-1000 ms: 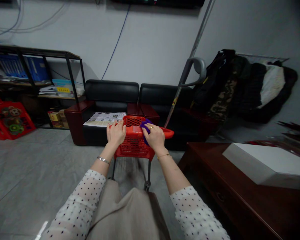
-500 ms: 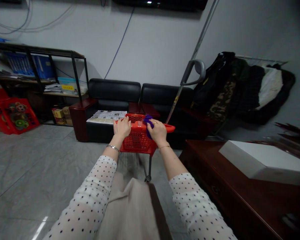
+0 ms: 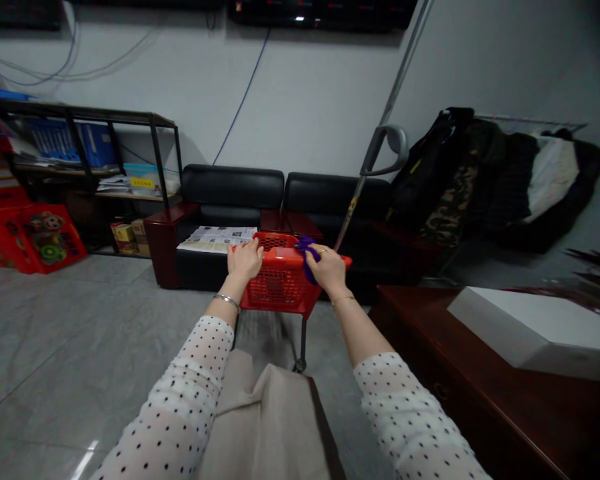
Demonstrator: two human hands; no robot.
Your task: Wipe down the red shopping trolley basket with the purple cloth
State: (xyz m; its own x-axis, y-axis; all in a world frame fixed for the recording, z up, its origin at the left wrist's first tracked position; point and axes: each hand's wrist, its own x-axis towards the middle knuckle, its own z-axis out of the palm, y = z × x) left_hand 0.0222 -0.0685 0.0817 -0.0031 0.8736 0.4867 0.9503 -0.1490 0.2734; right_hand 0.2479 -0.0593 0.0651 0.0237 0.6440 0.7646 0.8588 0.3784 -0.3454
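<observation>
A small red shopping cart (image 3: 276, 287) with a mesh basket stands on wheels in front of me. My left hand (image 3: 243, 260) is closed over the left part of its red handle bar. My right hand (image 3: 327, 269) grips the right part of the bar and presses a purple cloth (image 3: 307, 251) against it. Both arms are stretched forward in white dotted sleeves.
Two black armchairs (image 3: 280, 200) with a newspaper (image 3: 219, 239) on one stand ahead by the wall. A dark wooden table (image 3: 485, 387) with a white box (image 3: 540, 330) is at right. Shelves (image 3: 80, 167) and red boxes (image 3: 30, 237) are at left. Coats (image 3: 495, 180) hang at right, beside a leaning pole (image 3: 380, 140).
The cart and both hands have moved forward, farther from me and closer to the armchairs. The grips on the handle are unchanged.
</observation>
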